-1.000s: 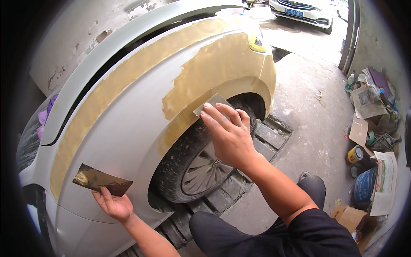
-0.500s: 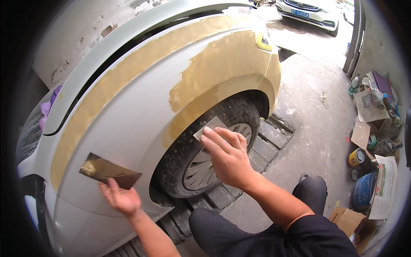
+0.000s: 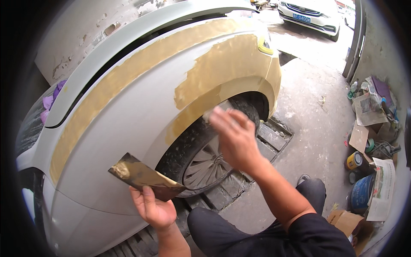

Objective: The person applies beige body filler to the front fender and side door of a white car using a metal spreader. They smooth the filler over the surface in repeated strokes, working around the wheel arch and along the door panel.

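Note:
My left hand [image 3: 156, 210] pinches the lower edge of a dark, flat mixing plate [image 3: 147, 180], thumb on top. A lump of tan putty [image 3: 123, 170] sits at the plate's far left end, with more smeared across it. My right hand [image 3: 239, 139], blurred by motion, grips a thin pale putty spreader [image 3: 225, 105] in front of the wheel arch. Both are beside a white car's front fender [image 3: 115, 128]. Tan filler [image 3: 218, 64] covers a broad patch above the arch, the arch rim and a long band along the fender's upper edge. Below lies the dusty wheel [image 3: 205, 165].
Against the right wall stand a blue bucket [image 3: 363, 192], a yellow-and-black can [image 3: 354, 160], cardboard [image 3: 347, 222] and newspaper [image 3: 382, 188]. A slatted floor grate [image 3: 272, 136] runs under the car. Another white car [image 3: 310, 15] stands outside the doorway. My bent knees are close to the wheel.
My left hand has brought the plate rightward and slightly down, closer to the wheel. My right hand has moved up and right with the spreader, towards the wheel arch's rim.

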A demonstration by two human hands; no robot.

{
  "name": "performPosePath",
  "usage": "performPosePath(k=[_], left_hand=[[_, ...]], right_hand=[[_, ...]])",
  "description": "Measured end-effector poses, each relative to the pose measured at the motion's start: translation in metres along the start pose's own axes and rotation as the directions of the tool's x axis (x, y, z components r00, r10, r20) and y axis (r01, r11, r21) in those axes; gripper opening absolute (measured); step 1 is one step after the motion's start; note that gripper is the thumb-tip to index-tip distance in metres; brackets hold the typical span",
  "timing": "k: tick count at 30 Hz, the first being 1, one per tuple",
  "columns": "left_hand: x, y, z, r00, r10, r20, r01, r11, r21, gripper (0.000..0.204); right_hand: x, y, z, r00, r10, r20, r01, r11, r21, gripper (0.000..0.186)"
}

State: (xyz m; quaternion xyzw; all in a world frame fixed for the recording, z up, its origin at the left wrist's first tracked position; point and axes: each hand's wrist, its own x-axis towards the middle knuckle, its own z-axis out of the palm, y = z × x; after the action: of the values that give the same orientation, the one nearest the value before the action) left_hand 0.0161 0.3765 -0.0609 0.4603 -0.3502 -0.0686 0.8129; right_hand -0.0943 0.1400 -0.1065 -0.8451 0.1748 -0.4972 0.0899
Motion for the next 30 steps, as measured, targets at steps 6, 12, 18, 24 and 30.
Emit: performPosePath(k=[6, 12, 18, 24, 30], left_hand=[[-0.004, 0.005, -0.018, 0.989, 0.022, -0.146, -0.014, 0.998, 0.058, 0.035], [-0.008, 0.001, -0.028, 0.997, -0.001, -0.081, 0.006, 0.998, 0.063, 0.035], [-0.01, 0.007, -0.04, 0.999, -0.012, -0.044, 0.012, 1.0, 0.007, 0.037], [-0.015, 0.004, -0.043, 0.994, 0.002, -0.108, 0.005, 0.998, 0.062, 0.038], [-0.015, 0.004, -0.046, 0.994, -0.016, -0.106, 0.022, 0.998, 0.059, 0.038]], right_hand=[[0.051, 0.0, -0.002, 0.984, 0.164, -0.061, -0.169, 0.983, -0.071, 0.055], [0.024, -0.047, 0.012, 0.999, 0.026, -0.024, -0.026, 1.0, -0.015, 0.055], [0.03, -0.012, 0.014, 0.979, 0.109, -0.173, -0.112, 0.994, -0.01, 0.05], [0.018, -0.057, 0.043, 0.995, 0.016, -0.1, -0.017, 1.0, -0.002, 0.052], [-0.017, -0.08, 0.064, 0.995, -0.072, -0.066, 0.068, 0.996, -0.064, 0.05]])
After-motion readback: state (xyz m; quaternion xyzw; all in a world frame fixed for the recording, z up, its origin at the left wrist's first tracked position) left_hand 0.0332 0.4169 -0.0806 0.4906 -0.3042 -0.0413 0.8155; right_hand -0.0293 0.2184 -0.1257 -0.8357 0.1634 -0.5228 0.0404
